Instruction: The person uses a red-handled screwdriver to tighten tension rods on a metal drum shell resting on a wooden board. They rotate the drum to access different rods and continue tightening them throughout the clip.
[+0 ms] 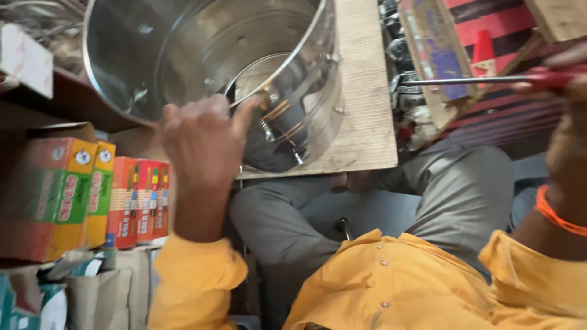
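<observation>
A large shiny steel drum (183, 55) lies on its side on a wooden board (364, 98), its open mouth toward me. My left hand (202, 143) grips the drum's near rim, thumb hooked over the edge. At the far right my right hand (565, 73) is closed on a screwdriver (471, 79) with a red handle. Its long metal shaft points left toward the drum but stays apart from it, the tip near the board's right edge. Holes and small brackets show inside the drum.
A row of colourful cardboard boxes (92, 189) stands on a shelf at the left, with paper-wrapped packs below. Wooden frames (431, 49) and a red striped cloth lie beyond the board at the right. My grey trousers and yellow sleeves fill the lower view.
</observation>
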